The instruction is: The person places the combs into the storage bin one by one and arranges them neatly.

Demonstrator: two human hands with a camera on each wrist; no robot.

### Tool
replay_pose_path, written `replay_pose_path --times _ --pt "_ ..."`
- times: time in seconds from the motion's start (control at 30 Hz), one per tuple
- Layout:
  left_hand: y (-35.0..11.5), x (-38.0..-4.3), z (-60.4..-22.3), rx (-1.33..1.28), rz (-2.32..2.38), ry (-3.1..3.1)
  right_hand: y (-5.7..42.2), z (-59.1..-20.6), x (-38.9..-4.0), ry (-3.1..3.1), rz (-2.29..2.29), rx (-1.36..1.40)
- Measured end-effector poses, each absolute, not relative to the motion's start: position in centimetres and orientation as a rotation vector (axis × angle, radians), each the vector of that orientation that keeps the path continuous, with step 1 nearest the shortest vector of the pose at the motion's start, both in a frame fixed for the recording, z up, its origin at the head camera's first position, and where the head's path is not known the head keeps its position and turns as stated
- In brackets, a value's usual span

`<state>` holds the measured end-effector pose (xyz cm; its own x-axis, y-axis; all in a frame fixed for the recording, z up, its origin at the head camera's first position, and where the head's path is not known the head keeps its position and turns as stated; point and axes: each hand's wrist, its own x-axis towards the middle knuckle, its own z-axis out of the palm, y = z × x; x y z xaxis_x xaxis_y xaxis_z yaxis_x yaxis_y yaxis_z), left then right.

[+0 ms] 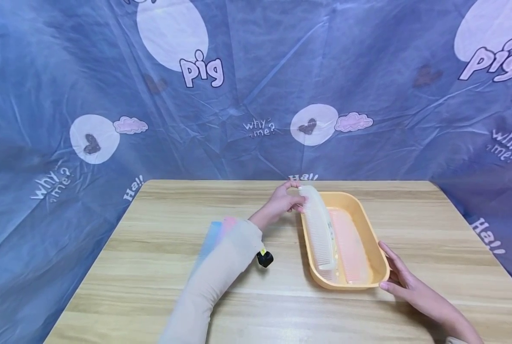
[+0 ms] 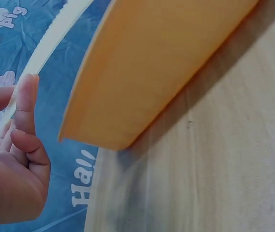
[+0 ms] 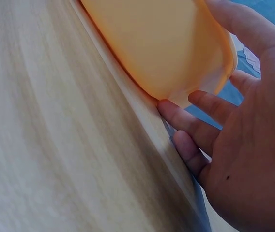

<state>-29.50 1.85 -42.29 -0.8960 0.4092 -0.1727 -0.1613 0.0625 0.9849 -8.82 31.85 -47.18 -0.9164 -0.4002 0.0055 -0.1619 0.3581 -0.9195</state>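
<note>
My left hand (image 1: 285, 200) pinches a cream comb (image 1: 318, 229) near its far end, between thumb and fingers. The comb hangs tilted over the left side of a yellow-orange plastic tray (image 1: 365, 220). In the left wrist view, the cream comb (image 2: 55, 38) is seen edge-on, beside the tray's outer wall (image 2: 147, 63). A pink comb (image 1: 349, 246) lies inside the tray; under the cream comb, teeth of something comb-like show, mostly hidden. My right hand (image 1: 404, 282) holds the tray's near right corner, with fingers against the outer wall (image 3: 161, 48) in the right wrist view.
Left of the tray, a blue comb (image 1: 210, 236) and another pink comb (image 1: 229, 222) lie on the wooden table (image 1: 153, 248), partly covered by my left sleeve (image 1: 221, 267). A small black object (image 1: 264, 259) shows beside that sleeve. A blue printed cloth (image 1: 247, 95) surrounds the table's back and sides.
</note>
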Motion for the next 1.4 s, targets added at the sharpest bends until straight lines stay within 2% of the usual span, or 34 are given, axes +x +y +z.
replay_pose_path --times 0.83,1.4 --pt "2.3 -28.5 -43.7 0.326 1.879 1.894 31.9 -47.1 -8.8 2.378 -1.590 -0.520" --pt "1.9 -28.1 -43.6 0.335 1.602 2.309 31.9 -47.3 -8.8 2.384 -1.597 -0.537"
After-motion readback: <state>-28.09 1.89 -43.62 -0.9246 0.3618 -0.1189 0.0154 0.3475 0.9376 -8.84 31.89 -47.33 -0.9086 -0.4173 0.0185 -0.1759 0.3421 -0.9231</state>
